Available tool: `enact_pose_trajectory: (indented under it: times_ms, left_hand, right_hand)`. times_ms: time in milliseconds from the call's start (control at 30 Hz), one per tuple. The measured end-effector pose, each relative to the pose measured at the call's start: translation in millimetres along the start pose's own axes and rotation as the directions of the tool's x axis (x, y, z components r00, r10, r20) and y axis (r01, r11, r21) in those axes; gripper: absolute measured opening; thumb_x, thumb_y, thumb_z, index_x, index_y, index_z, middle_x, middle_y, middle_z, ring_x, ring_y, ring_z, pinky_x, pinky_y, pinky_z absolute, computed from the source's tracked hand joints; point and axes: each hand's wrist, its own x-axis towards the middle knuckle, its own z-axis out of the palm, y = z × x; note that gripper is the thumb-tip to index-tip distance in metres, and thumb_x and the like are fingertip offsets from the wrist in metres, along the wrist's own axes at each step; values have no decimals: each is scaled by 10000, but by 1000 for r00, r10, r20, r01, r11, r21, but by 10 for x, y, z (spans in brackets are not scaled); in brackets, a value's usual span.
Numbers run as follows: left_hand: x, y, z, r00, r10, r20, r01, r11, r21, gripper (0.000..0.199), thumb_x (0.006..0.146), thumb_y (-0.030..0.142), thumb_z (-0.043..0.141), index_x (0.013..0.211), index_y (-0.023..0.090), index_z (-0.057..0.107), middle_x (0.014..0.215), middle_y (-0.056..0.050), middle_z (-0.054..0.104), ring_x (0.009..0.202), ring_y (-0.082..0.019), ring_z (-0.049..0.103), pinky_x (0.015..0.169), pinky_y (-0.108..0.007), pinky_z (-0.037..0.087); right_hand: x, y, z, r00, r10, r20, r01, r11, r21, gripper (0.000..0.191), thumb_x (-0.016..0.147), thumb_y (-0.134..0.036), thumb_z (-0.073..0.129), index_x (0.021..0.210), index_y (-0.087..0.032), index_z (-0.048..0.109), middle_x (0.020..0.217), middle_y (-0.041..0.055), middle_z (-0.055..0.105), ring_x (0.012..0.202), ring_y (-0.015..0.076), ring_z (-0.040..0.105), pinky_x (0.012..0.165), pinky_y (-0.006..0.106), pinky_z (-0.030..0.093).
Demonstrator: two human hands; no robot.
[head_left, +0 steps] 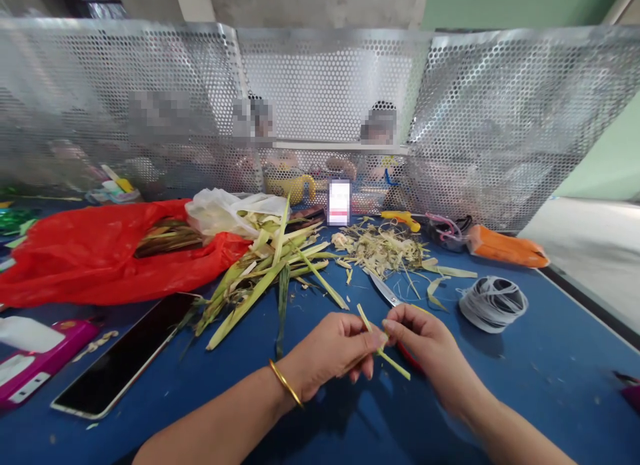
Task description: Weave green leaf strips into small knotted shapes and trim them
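1. The left hand (345, 345), with a gold bangle (286, 383) at its wrist, has its grip closed on a narrow pale-green strip (395, 363), pinched between thumb and fingers. The strip slants over the front of the counter (525, 398), one end poking up past the thumb, the other pointing down toward the right wrist.
2. The right hand (417, 331) is right beside the left fingertips, its grip pressed together, thumb to forefinger; I cannot tell whether anything is pinched there.
3. Partly hidden by the right hand lie scissors (384, 290), blades pointing away from the person.
4. Beyond the hands sits a heap of pale shreds (385, 248); left of it, long husk leaves (255, 278) spill out beside a red bag (100, 258) and a white bag (233, 211).
5. Over to the right I see a spool of grey-white ribbon (493, 306) and an orange packet (507, 247).
6. A dark-screened phone (125, 358) lies flat at the left, near a magenta power strip (47, 361).
7. Behind a perforated metal screen (325, 85), people's heads and a yellow mug (286, 188) show through.
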Motion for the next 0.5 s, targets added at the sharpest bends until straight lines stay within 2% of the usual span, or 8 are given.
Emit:
enact_pose_trajectory:
  times_ms: [100,200,300,400,500]
  left_hand:
    - [-5,-14,15,1000,-4,18,4,1000,17,339,705,470,671,746,135,648,460,42,522,389,-59,404,441,-193,318]
    - [2,-32,22,998,-45,54,45,999,-6,371,714,483,657,599,134,607,428,36,494,372,-58,395,432,-202,309]
    - [17,-50,16,997,-36,62,45,990,-136,373,743,481,636,685,114,657,430,38,483,373,-53,375,413,-198,262]
    - [39,-62,-3,998,-14,54,32,935,-353,336,756,448,649,747,113,653,483,36,499,397,-45,395,410,-187,243]
    - [62,-64,-40,997,-29,67,60,843,-534,258,759,372,673,755,117,632,538,33,514,419,-37,428,412,-171,257]
  right_hand:
    - [-27,40,13,997,-55,-58,52,997,-53,334,722,-467,681,634,-171,553,565,-22,540,550,110,476,535,228,384]
    - [-37,68,15,986,-109,-126,97,991,-93,322,744,-461,665,649,-179,543,585,-17,537,547,113,465,513,230,382]
    - [-13,72,10,987,-86,-134,82,996,-29,333,766,-498,636,700,-185,545,616,-4,567,587,137,526,565,252,434]
    - [11,51,11,996,-21,-83,31,992,121,378,763,-552,624,863,-190,586,723,12,639,694,159,610,679,273,481]
    - [-4,32,33,994,15,104,-32,986,162,377,809,-547,581,841,-173,621,761,27,658,736,157,622,718,270,483]
